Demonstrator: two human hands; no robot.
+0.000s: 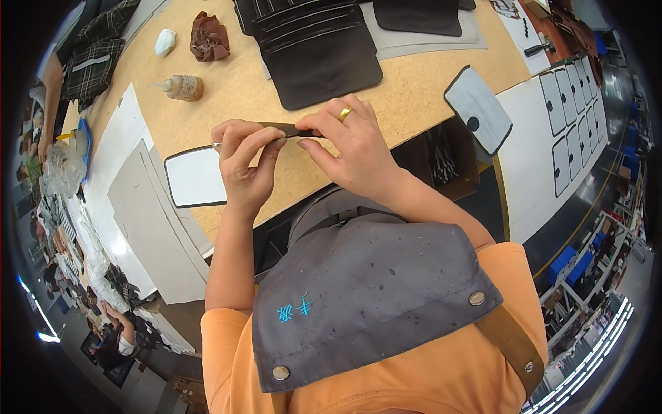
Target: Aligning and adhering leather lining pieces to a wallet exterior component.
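My left hand [245, 160] and my right hand [353, 141] meet above the near edge of the work table, both closed in a pinch. Between their fingertips is a thin dark leather piece [281, 128], seen almost edge-on, so its full shape is hidden. A gold ring sits on a right-hand finger. Under and beside my left hand lies a white panel with a black edge [195, 178]. Just beyond my hands, a black leather piece with card slots [323, 72] lies flat.
Left on the wooden table [238, 90] are a squeeze bottle [183, 87], a crumpled brown piece [209, 38] and a white lump [165, 43]. A black-edged panel [478, 110] overhangs the right edge. Several similar panels [560, 163] lie on a white board. Grey sheets [155, 221] lie at left.
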